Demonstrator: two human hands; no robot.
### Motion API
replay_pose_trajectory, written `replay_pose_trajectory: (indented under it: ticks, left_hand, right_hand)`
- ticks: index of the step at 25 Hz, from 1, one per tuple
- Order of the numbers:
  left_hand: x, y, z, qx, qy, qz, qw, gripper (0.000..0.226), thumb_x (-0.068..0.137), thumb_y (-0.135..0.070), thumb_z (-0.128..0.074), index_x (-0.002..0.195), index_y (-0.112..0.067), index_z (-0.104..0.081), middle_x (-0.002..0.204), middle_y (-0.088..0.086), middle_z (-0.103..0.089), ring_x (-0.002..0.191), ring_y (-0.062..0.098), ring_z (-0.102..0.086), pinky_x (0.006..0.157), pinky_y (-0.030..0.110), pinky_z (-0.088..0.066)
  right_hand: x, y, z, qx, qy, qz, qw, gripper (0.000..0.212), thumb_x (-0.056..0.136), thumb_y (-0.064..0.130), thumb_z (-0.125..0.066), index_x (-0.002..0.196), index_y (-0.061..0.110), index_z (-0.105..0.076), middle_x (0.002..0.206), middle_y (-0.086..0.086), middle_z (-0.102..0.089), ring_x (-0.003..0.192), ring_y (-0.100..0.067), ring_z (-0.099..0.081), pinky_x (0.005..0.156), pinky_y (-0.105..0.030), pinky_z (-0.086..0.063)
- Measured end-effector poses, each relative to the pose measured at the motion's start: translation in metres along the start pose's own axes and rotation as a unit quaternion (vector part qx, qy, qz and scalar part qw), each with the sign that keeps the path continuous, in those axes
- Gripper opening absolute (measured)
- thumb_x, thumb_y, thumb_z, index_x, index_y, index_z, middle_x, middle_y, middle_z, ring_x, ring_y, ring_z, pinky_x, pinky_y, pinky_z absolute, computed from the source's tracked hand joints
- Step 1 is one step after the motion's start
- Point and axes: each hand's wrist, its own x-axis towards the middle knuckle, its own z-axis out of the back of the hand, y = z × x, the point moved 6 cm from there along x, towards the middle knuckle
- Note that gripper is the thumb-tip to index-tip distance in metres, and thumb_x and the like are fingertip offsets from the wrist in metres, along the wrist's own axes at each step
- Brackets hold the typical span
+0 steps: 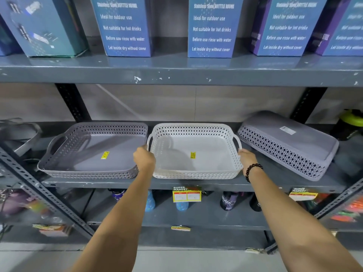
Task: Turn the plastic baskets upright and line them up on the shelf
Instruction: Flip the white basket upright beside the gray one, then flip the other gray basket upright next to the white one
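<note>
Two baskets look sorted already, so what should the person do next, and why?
Probably let go of the white basket, which both the left hand and right hand grip at its sides, and reach for the grey basket on the right. The white one sits upright beside the upright grey basket on the left; the right one lies upside down and askew.

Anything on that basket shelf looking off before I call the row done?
Yes. The grey basket on the right is still upside down, base up with a label showing, and sits skewed to the row. The left grey basket and the white basket, held by both hands, are upright.
</note>
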Motion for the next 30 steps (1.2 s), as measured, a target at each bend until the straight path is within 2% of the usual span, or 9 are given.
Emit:
replay_pose_trajectory:
  ticks: [4,7,10,12,14,17,21,26,30]
  left_hand:
    - [0.001,0.0,-0.004,0.033,-0.012,-0.011,0.999,0.048,0.088,0.02,-0.04,0.13,0.002,-0.054,0.123,0.027,-0.062,0.108,0.039,-0.062,0.091,0.043,-0.055]
    - [-0.001,-0.001,-0.003,0.043,-0.026,-0.006,0.999,0.042,0.088,0.021,-0.04,0.124,0.006,-0.057,0.121,0.029,-0.063,0.108,0.04,-0.062,0.09,0.043,-0.055]
    - [-0.001,-0.001,-0.002,0.049,-0.033,-0.026,0.998,0.05,0.088,0.021,-0.038,0.13,0.0,-0.055,0.123,0.026,-0.063,0.106,0.039,-0.063,0.09,0.045,-0.056]
    - [-0.001,-0.002,0.002,0.06,-0.039,-0.052,0.996,0.049,0.089,0.02,-0.038,0.129,-0.001,-0.057,0.119,0.026,-0.065,0.099,0.039,-0.065,0.086,0.046,-0.057]
    - [-0.004,-0.005,0.004,0.075,-0.036,-0.074,0.994,0.042,0.09,0.017,-0.04,0.124,0.0,-0.06,0.111,0.027,-0.068,0.094,0.039,-0.066,0.082,0.044,-0.058]
    - [-0.014,-0.015,0.006,0.092,-0.029,-0.112,0.989,0.03,0.094,0.005,-0.047,0.12,0.0,-0.06,0.103,0.028,-0.069,0.093,0.04,-0.066,0.081,0.045,-0.057]
    - [-0.028,-0.045,-0.012,0.064,-0.007,-0.169,0.983,0.035,0.096,-0.009,-0.049,0.131,-0.008,-0.055,0.117,0.021,-0.067,0.1,0.037,-0.066,0.086,0.042,-0.055]
    - [-0.063,-0.104,-0.086,0.02,0.093,-0.215,0.972,0.043,0.099,-0.023,-0.048,0.138,-0.005,-0.047,0.134,0.019,-0.058,0.109,0.035,-0.064,0.094,0.04,-0.052]
    - [-0.102,-0.169,-0.153,0.001,0.141,-0.293,0.946,0.041,0.099,-0.028,-0.043,0.131,-0.002,-0.053,0.116,0.027,-0.067,0.108,0.04,-0.063,0.093,0.039,-0.049]
  right_hand:
    - [0.0,-0.001,-0.004,0.017,0.026,0.016,0.999,0.039,0.095,0.004,-0.033,0.127,0.006,-0.054,0.107,-0.01,-0.058,0.069,-0.012,-0.053,0.066,-0.023,-0.045]
    - [0.004,-0.001,-0.005,0.008,0.016,0.023,1.0,0.04,0.095,0.004,-0.032,0.13,0.005,-0.053,0.114,-0.012,-0.06,0.076,-0.016,-0.055,0.075,-0.029,-0.049]
    - [0.007,-0.001,-0.006,-0.021,0.016,0.033,0.999,0.041,0.095,0.008,-0.033,0.131,0.008,-0.053,0.12,-0.014,-0.062,0.078,-0.017,-0.055,0.073,-0.028,-0.048]
    - [0.014,-0.004,-0.008,-0.053,0.033,0.039,0.997,0.041,0.094,0.012,-0.033,0.13,0.012,-0.053,0.128,-0.015,-0.061,0.09,-0.021,-0.057,0.086,-0.039,-0.051]
    - [0.023,-0.01,-0.011,-0.077,0.047,0.042,0.995,0.043,0.093,0.02,-0.035,0.134,0.017,-0.048,0.136,-0.015,-0.055,0.106,-0.024,-0.058,0.103,-0.045,-0.045]
    - [-0.009,0.002,-0.007,-0.05,0.01,0.033,0.998,0.051,0.097,0.025,-0.038,0.146,0.012,-0.033,0.151,-0.01,-0.038,0.135,-0.028,-0.041,0.116,-0.041,-0.03]
    - [-0.022,0.014,0.02,0.006,-0.081,0.065,0.995,0.048,0.096,0.022,-0.044,0.14,0.002,-0.041,0.148,-0.014,-0.042,0.135,-0.029,-0.041,0.114,-0.035,-0.028]
    - [-0.031,0.032,0.084,-0.031,-0.172,0.107,0.979,0.044,0.097,0.018,-0.043,0.136,-0.003,-0.044,0.137,-0.022,-0.052,0.127,-0.035,-0.048,0.106,-0.037,-0.037]
    - [-0.016,0.047,0.15,-0.084,-0.265,0.124,0.952,0.045,0.097,0.019,-0.041,0.136,-0.002,-0.041,0.126,-0.028,-0.058,0.117,-0.04,-0.055,0.093,-0.043,-0.045]
